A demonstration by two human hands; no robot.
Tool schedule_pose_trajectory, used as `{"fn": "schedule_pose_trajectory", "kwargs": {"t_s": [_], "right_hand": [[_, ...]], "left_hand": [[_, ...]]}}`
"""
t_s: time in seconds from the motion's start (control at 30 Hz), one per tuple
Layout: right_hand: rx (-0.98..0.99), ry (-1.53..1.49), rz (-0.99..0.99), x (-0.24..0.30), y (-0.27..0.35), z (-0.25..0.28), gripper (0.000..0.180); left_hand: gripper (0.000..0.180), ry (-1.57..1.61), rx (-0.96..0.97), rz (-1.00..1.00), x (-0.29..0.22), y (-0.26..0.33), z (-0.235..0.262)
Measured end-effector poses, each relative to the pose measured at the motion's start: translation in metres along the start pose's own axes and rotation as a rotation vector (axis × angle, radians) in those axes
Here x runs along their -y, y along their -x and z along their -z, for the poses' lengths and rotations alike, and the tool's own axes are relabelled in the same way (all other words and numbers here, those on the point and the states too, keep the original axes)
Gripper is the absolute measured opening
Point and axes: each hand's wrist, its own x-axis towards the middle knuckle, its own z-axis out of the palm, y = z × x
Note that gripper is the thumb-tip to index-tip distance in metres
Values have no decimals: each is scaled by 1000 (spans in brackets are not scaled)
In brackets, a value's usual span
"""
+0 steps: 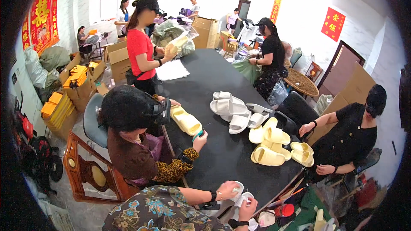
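At the near edge of the dark table (205,72), my left hand (227,190) is closed on a white slipper (238,191), seen nearly end-on. Beside it, my right hand (247,209) has its fingers around a second white slipper (244,198). The two slippers are close together, and my fingers cover part of both. Black bands circle both wrists. Below my right hand is a pale slipper (267,218), near a red-topped container (284,210).
White slippers (231,107) and yellow slippers (269,155) are heaped on the table. At left, a co-worker (132,132) holds a yellow slipper (186,119) and a small teal tool (198,134). Another person (351,132) is at the right edge. Cartons (60,113) line the left side.
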Motion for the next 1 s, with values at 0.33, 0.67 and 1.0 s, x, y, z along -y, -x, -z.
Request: {"fn": "schedule_pose_trajectory", "kwargs": {"t_s": [0.33, 0.67, 1.0], "right_hand": [[607, 252, -291, 10, 67, 16, 49], [591, 371, -283, 26, 32, -8, 40], [179, 462, -629, 1, 84, 115, 49]], "left_hand": [[36, 49, 60, 260, 62, 53, 27], [15, -39, 22, 86, 75, 48, 36], [6, -8, 49, 131, 80, 57, 32]]}}
